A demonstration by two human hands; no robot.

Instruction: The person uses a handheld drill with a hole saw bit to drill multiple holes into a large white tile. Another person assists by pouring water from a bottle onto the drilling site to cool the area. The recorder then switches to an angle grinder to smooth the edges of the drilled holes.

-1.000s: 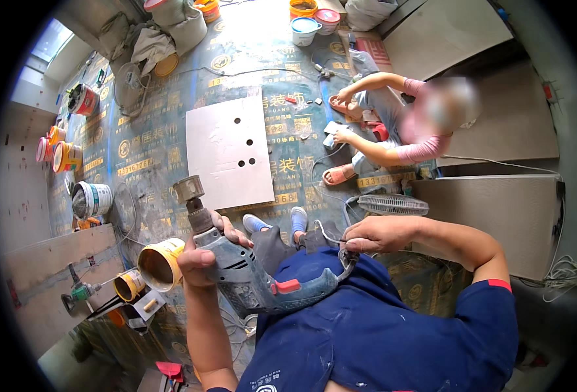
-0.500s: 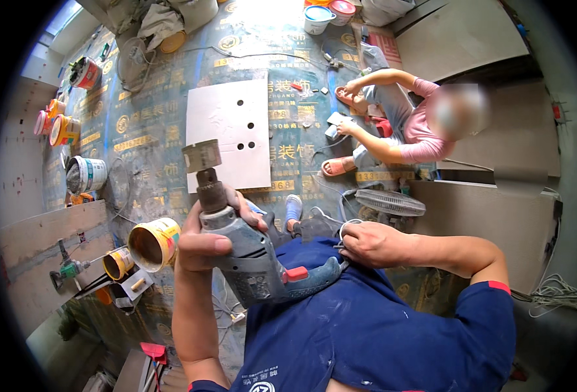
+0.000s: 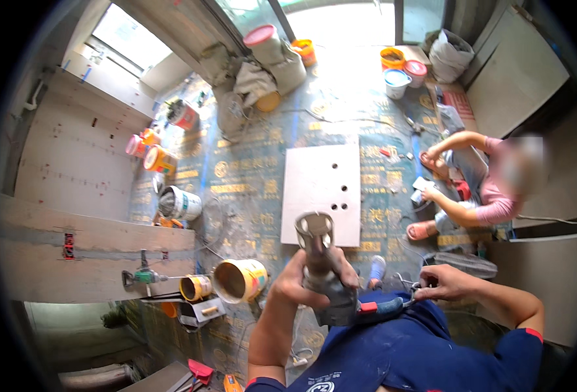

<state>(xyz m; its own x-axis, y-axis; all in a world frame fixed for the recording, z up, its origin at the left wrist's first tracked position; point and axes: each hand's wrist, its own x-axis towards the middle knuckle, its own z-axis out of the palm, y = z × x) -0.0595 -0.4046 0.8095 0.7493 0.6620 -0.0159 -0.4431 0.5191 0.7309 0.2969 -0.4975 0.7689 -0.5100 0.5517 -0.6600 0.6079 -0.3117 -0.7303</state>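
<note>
My left hand (image 3: 287,286) is wrapped round the front of a grey-blue electric drill (image 3: 331,304) with a red trigger. A metal hole saw (image 3: 314,228) sits in its chuck, its open rim pointing away from me and upward. The drill's handle lies against my dark blue shirt. At the handle's end, my right hand (image 3: 446,282) pinches the pale power cord (image 3: 404,283); its fingertips are partly hidden. Beyond the drill, a pale board (image 3: 308,173) with several round holes lies on the floor.
A person in a pink top (image 3: 497,199) sits low at the right, beside a round fan (image 3: 461,264). Buckets stand at the left, including a large yellow one (image 3: 262,277). A green power tool (image 3: 143,276) rests on a ledge. Sacks (image 3: 291,72) stand at the far side.
My view has swung left and up, so the board and the person appear further right and lower. The drill's hole saw now tips more away from me. Both hands keep their holds.
</note>
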